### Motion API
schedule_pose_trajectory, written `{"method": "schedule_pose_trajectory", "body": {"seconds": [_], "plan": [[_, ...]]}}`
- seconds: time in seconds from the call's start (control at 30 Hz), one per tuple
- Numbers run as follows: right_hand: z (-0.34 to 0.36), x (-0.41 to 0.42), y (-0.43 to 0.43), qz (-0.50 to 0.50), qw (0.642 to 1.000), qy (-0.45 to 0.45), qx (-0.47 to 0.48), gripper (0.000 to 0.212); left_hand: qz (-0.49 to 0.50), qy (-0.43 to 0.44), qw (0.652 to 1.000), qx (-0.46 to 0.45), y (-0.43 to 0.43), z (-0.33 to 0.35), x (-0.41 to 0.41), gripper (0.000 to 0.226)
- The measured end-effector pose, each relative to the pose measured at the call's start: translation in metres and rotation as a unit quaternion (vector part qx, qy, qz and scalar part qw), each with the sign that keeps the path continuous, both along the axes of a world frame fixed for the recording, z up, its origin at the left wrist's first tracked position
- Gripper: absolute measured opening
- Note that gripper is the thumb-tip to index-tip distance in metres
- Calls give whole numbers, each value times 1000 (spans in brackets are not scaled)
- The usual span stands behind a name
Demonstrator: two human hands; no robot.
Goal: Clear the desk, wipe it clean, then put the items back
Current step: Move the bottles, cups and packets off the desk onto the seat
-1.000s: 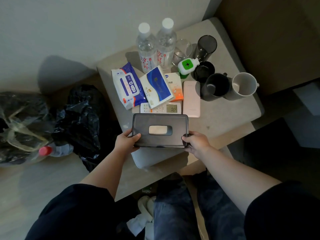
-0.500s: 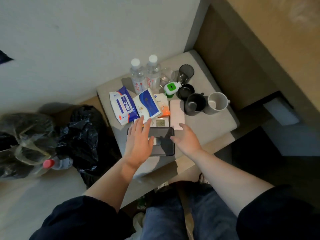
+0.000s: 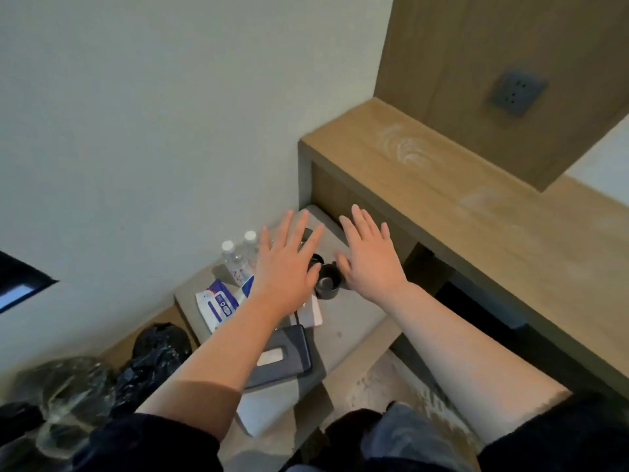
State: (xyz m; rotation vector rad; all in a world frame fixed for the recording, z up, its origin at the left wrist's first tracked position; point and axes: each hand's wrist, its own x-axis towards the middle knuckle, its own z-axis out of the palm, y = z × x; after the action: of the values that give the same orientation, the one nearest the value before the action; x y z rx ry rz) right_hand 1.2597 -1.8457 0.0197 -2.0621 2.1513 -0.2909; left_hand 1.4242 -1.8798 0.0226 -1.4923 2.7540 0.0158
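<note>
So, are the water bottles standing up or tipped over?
Upright: both bottles stand with their white caps on top.

A black rubbish bag [image 3: 160,352] lies beside a clear plastic bag [image 3: 64,386]. A grey power socket [image 3: 514,93] sits in the wooden panel [image 3: 439,56].

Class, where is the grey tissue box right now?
Head view, lower centre: the tissue box lies at the near edge of the table, partly under the left forearm, nearer the camera than the wipes pack.
</note>
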Motion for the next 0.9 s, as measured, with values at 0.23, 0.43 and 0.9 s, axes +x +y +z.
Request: {"method": "schedule_pose_trajectory", "body": {"seconds": [0.23, 0.43, 0.9], "plan": [[46, -51, 56, -113, 993, 0, -38, 61, 6, 28, 999, -19, 33, 54, -63, 70], [85, -117, 116, -204, 977, -12, -65, 61, -37, 56, 997, -47, 80, 88, -130, 71], [129, -290, 370, -371, 921, 9, -116, 67, -231, 120, 964, -54, 296, 127, -345, 72]]}}
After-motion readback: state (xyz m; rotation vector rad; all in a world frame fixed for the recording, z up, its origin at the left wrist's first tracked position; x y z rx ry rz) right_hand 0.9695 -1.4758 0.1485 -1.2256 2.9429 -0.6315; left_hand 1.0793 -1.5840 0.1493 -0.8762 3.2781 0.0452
